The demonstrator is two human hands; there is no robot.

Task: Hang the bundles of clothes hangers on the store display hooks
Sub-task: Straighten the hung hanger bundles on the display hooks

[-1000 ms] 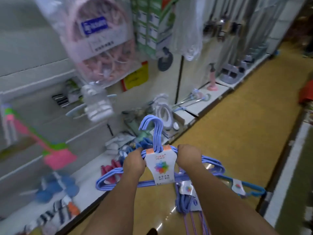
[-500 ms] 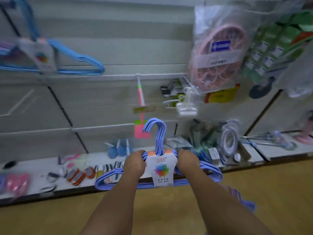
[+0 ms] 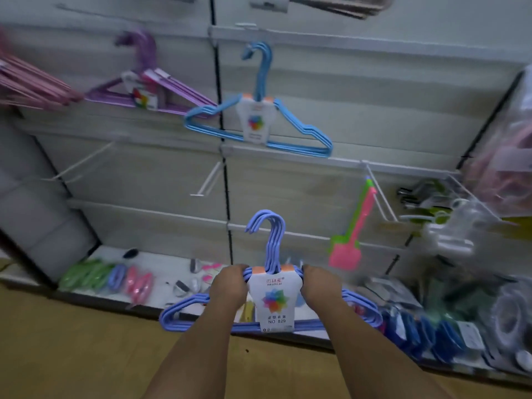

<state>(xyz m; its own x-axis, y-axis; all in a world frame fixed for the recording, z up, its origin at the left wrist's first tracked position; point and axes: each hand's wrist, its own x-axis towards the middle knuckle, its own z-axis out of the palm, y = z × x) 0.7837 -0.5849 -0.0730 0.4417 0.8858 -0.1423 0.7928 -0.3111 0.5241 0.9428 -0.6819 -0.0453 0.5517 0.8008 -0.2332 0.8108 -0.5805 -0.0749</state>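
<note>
Far left on the display wall, a blurred pink hanger bundle [image 3: 31, 87] juts in from the edge, and just beside it a purple hanger bundle [image 3: 146, 87] already hangs high up. Below them a bare white display hook [image 3: 83, 162] sticks out from the slat wall. On the low shelf [image 3: 161, 260] under it lie small packs in green, blue and pink.

Further right, a light blue hanger bundle [image 3: 259, 116] hangs from the upper rail, its card label facing out. Under it, a second bare display hook [image 3: 208, 181] points forward and down.

Below that, in front of the person, is the periwinkle hanger bundle [image 3: 270, 298], held upright with its curved tops pointing up and well short of any hook. The left hand [image 3: 229, 289] grips the bundle's shoulder to the left of the label; the right hand [image 3: 319, 289] grips the shoulder on the other side. Both have their fingers curled round the stacked wires.

To the right, a pink and green swatter [image 3: 348, 246] hangs from another hook, and past it are blurred packaged goods.

As I judge it, this is the carry-and-aim step: the bundle is in hand but not yet hung. The next move calls for lifting it up and forward, lining the stacked tops with the tip of a free hook, most likely the bare one straight above, and sliding them on together so none slips off.
</note>
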